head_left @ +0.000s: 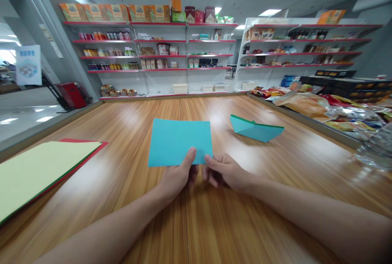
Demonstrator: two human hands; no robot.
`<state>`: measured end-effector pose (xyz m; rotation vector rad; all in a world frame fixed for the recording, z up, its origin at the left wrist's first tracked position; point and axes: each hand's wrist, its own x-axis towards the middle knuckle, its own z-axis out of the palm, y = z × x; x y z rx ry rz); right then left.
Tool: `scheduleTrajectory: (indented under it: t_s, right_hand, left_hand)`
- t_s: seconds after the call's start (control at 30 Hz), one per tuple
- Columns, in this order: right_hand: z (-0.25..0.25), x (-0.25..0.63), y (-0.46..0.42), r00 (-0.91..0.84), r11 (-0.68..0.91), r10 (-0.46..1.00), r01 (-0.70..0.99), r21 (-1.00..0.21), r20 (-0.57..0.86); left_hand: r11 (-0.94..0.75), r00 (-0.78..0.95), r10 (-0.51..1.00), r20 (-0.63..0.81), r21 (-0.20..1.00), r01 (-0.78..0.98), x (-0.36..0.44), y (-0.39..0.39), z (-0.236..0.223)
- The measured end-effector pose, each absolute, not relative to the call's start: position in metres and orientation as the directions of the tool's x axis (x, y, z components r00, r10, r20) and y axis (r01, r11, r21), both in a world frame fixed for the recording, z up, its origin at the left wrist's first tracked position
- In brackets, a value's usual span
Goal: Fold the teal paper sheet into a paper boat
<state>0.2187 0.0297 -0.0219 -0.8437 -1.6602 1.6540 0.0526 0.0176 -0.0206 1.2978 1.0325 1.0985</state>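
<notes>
A blue sheet of paper [179, 139], rectangular in outline, is held up over the middle of the table. My left hand [180, 174] grips its lower edge, thumb on top and fingers underneath. At the lower right corner, my right hand [225, 170] pinches the same paper between thumb and fingers. Whether the paper is folded in layers I cannot tell. Beyond my right hand, a folded paper boat [257, 129], blue with a green edge, rests on the wood.
Stacked sheets of coloured paper [45, 166], pale yellow on top, lie at the left of the wooden table [128, 215]. Snack packets [309, 106] and dark boxes [343, 86] are heaped at the right, near a clear plastic container [378, 147]. Stocked shelves [159, 55] stand behind.
</notes>
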Motion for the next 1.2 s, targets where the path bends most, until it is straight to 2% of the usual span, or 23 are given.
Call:
scheduleTrajectory:
  t_s: [0.13, 0.23, 0.33, 0.5, 0.6, 0.67, 0.87, 0.97, 1.1, 1.2]
  right_hand:
    - [-0.020, 0.216, 0.022, -0.675, 0.072, 0.736, 0.010, -0.997, 0.047]
    - [-0.019, 0.218, 0.022, -0.693, 0.033, 0.720, -0.019, -0.999, 0.037]
    - [-0.017, 0.218, 0.021, -0.680, -0.001, 0.732, -0.057, -0.998, 0.038]
    - [-0.016, 0.218, 0.023, -0.583, -0.023, 0.811, -0.124, -0.992, 0.054]
    - [-0.018, 0.222, 0.026, -0.521, -0.031, 0.852, -0.156, -0.987, 0.056]
    - [-0.020, 0.225, 0.030, -0.504, -0.043, 0.862, -0.183, -0.982, 0.056]
    - [-0.023, 0.229, 0.042, -0.414, -0.036, 0.906, -0.270, -0.962, 0.082]
    - [-0.023, 0.232, 0.047, -0.357, 0.004, 0.928, -0.267, -0.964, 0.103]
    - [-0.025, 0.237, 0.046, -0.361, 0.026, 0.926, -0.231, -0.973, 0.111]
    - [-0.027, 0.237, 0.043, -0.381, 0.039, 0.917, -0.205, -0.978, 0.117]
  left_hand:
    - [-0.108, 0.401, 0.915, 0.052, 0.987, 0.117, 0.054, 0.008, -0.015]
    - [-0.146, 0.420, 0.904, 0.075, 0.979, 0.140, 0.055, 0.005, -0.011]
    - [-0.114, 0.286, 0.954, 0.090, 0.991, 0.068, 0.060, 0.005, -0.011]
    - [-0.098, -0.135, 0.988, 0.072, 0.975, -0.200, 0.059, 0.017, -0.011]
    - [-0.100, -0.228, 0.973, 0.029, 0.947, -0.305, 0.047, 0.027, -0.010]
    - [-0.075, -0.197, 0.980, 0.002, 0.930, -0.361, 0.038, 0.033, -0.010]
    - [0.061, 0.079, 0.997, -0.025, 0.870, -0.489, 0.030, 0.038, -0.016]
    - [0.072, 0.111, 0.993, -0.024, 0.892, -0.446, 0.027, 0.034, -0.016]
    - [0.071, 0.131, 0.991, -0.032, 0.950, -0.305, -0.007, 0.012, 0.001]
    - [-0.070, 0.150, 0.987, 0.051, 0.990, 0.125, -0.070, -0.032, 0.033]
